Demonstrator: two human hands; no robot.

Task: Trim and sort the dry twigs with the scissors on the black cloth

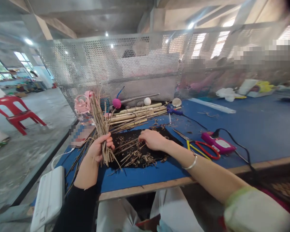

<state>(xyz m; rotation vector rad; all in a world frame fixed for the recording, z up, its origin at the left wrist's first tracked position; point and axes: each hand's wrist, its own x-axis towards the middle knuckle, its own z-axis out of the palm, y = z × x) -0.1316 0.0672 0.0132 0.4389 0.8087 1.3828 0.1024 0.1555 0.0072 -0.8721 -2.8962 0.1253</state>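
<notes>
A bundle of thin dry twigs (99, 116) stands nearly upright in my left hand (101, 148), whose fingers are wrapped round its lower part. My right hand (152, 139) is over the black cloth (116, 161), its fingertips pinched together on thin twigs (129, 147) that stretch left towards the bundle. Short broken bits and curled scraps (137, 158) lie scattered on the cloth below my right hand. Long thin stems (78, 161) lie on the table beneath my left wrist.
Bamboo sticks (132, 116) and a blue glue gun (175, 111) lie behind the cloth. Red-and-yellow-handled scissors (207, 149) and a magenta power box (218, 142) are at the right. A white power strip (49, 196) sits at the left edge. A perforated screen (106, 64) stands behind.
</notes>
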